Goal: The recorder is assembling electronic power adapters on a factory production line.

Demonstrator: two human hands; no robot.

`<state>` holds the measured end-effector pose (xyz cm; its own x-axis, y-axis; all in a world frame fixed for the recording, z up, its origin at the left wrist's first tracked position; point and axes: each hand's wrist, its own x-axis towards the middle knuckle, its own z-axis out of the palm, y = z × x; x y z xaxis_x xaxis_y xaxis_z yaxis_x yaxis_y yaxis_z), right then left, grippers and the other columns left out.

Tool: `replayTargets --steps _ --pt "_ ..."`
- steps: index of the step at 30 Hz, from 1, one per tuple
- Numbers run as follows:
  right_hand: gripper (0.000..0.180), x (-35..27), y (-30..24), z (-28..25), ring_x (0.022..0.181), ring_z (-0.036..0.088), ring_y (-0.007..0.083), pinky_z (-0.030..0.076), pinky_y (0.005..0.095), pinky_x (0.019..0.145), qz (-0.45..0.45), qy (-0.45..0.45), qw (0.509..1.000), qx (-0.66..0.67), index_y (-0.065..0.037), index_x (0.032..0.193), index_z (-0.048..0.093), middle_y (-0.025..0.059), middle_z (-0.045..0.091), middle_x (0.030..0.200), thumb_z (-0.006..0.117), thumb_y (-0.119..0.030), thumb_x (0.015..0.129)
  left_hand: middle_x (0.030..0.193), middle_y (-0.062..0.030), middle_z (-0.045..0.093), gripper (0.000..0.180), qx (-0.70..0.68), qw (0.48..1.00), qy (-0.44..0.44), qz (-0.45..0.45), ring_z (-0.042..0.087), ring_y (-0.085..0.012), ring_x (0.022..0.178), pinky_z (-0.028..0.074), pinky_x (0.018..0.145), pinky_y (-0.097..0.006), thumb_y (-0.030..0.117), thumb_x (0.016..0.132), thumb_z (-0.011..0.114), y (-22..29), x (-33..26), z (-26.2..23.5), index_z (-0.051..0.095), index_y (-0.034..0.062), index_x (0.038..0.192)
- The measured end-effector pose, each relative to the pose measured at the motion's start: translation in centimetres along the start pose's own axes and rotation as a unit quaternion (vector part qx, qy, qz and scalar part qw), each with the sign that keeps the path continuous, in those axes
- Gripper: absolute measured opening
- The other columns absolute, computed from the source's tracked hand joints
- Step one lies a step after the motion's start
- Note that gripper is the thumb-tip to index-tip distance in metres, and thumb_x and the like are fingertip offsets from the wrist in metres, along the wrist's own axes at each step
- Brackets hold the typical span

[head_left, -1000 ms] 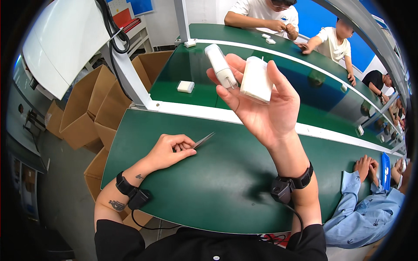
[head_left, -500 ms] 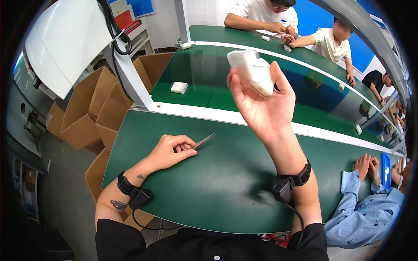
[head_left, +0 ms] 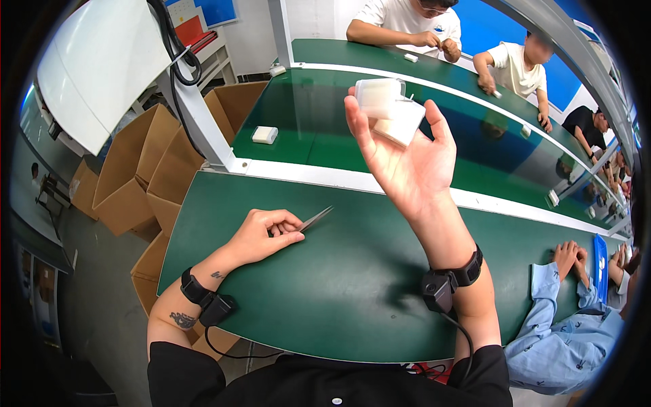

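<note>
My right hand [head_left: 413,159] is raised palm up over the far edge of the green table. On its spread fingers rests a small white box-shaped case [head_left: 401,123], with a clear, cover-like part [head_left: 380,96] beside it; I cannot tell whether the two are joined. My left hand [head_left: 268,234] lies low over the table at the left. Between its thumb and fingers it pinches a pair of metal tweezers [head_left: 317,218], tips pointing up and right. Black straps with small devices and cables sit on both forearms.
A green conveyor belt [head_left: 305,129] behind a white rail [head_left: 325,174] carries a white case [head_left: 265,135]. Open cardboard boxes [head_left: 129,183] stand left of the table. At the right, a person's blue sleeve [head_left: 542,298] rests near a blue tray [head_left: 601,268]. Other people sit across the belt.
The white case has turned in my right hand, and its fingers have opened out. My left hand stays still with the tweezers. White cases on the belt have shifted left.
</note>
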<state>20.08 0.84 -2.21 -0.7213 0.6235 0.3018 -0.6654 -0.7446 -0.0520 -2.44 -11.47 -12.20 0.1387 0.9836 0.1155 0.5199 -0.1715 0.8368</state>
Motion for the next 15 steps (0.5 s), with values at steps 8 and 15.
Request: replayTargets --steps 8,15 --pt "0.047 0.6 0.9 -0.4 0.105 0.054 0.0261 0.048 0.0398 0.093 -0.218 0.14 0.9 -0.35 -0.002 0.114 0.038 0.0153 0.049 0.114 0.072 -0.02 0.086 0.073 -0.0026 0.067 0.017 0.0 1.0 -0.002 -0.004 0.055 -0.004 0.061 0.044 0.056 -0.019 0.009 0.08 0.074 -0.3 0.0 0.0 0.068 -0.0022 0.092" --pt "0.057 0.6 0.7 -0.3 0.097 0.055 0.0234 0.049 0.036 0.088 -0.236 0.18 0.884 -0.361 -0.003 0.117 0.032 0.0168 0.047 0.112 0.073 -0.023 0.085 0.074 -0.0024 0.067 0.018 0.004 1.0 0.001 0.005 0.056 -0.0043 0.061 0.044 0.057 -0.019 0.009 0.08 0.074 -0.2 0.1 -0.1 0.069 -0.0017 0.092"
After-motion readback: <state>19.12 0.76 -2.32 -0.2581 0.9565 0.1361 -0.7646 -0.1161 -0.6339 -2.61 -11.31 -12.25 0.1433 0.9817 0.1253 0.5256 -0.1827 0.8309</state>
